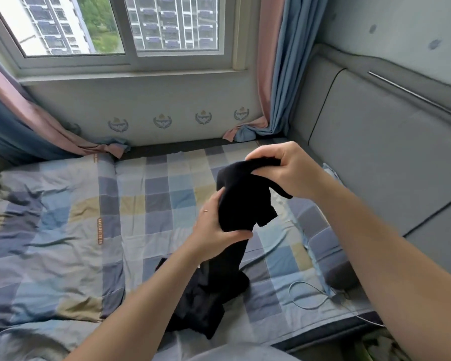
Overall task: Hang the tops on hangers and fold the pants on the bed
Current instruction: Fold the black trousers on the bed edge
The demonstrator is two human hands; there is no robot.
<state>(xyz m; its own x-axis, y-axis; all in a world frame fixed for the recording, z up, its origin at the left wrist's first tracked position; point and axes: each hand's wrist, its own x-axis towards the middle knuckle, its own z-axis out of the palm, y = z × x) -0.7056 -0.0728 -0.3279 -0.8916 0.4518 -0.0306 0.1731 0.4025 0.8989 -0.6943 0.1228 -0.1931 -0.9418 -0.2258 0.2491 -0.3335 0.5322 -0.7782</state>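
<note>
Most of the room is the bed [63, 230], spread with a rumpled quilt in soft blue, grey and sand checks, with a grey padded headboard [375, 152] along one side and a window [125, 58] hung with pink and blue curtains [284, 74] behind it. Over the middle of the quilt the person holds up a black garment [242, 201], a limp, matte knit that sags wherever it is not held; its lower end trails down into a dark heap [198, 308] on the quilt, and I cannot tell whether that heap is the same piece or a second one. It looks light and floppy, nothing fragile, so I would take it by a firm edge, a waistband or shoulder seam, and shake it flat before going further. The right hand [284, 170] has its fingers curled over the top edge, pinching it against the thumb. The left hand [214, 230] grips the bunched middle, thumb wrapped underneath, with a thin ring [205, 210] on one finger. A pale cable [305, 295] loops near the pillow.
</note>
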